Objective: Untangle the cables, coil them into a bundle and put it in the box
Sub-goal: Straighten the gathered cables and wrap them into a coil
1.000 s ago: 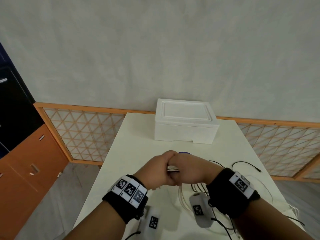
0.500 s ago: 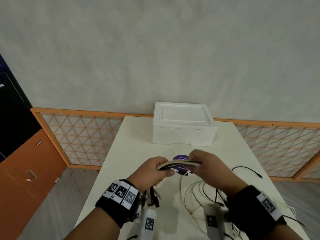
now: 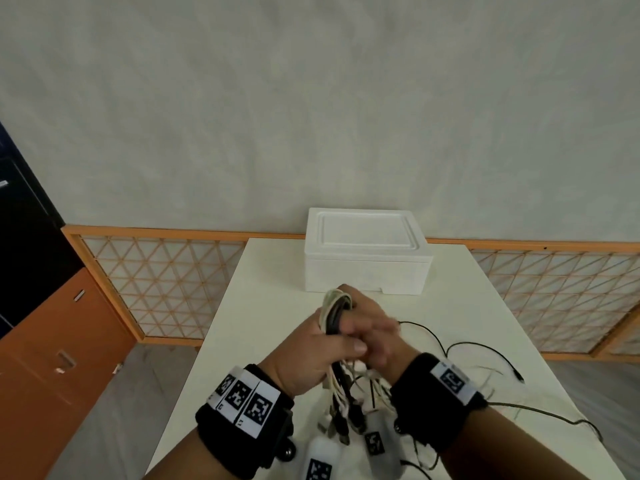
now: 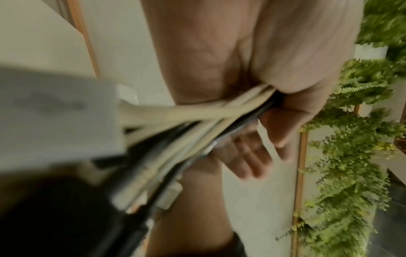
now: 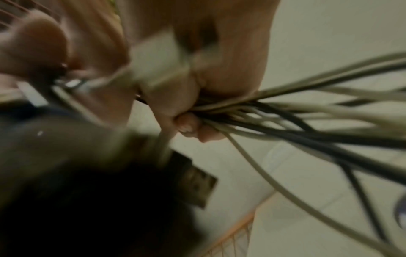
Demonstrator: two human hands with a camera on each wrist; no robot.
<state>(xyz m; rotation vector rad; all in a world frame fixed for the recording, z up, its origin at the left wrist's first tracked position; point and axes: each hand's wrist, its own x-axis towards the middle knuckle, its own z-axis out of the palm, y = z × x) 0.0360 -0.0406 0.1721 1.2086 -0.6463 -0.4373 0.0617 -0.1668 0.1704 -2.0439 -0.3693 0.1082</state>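
The cables (image 3: 335, 315) are cream and black. Behind them sits a plain white box (image 3: 367, 256) on a cream worktop (image 3: 270, 306). Black wristbands (image 3: 242, 420) carry black-and-white square markers. The lattice screen (image 3: 156, 282) is orange-framed.

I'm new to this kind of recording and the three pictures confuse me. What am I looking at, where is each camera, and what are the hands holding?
There is no machine here: a person works with two bare hands and wears three cameras. The wide picture comes from a camera on the head, looking forward and down. The two blurry close-ups come from cameras strapped to each wrist, looking along the hand.

In the head view, the left hand grips a bundle of cables, some white and some black, folded into loops. The right hand grips the same bundle from the other side. The plug ends hang down below the hands.

On the white table loose black cables trail to the right. Behind the hands stands a white foam box with its lid on. The black wristbands carry square printed markers.
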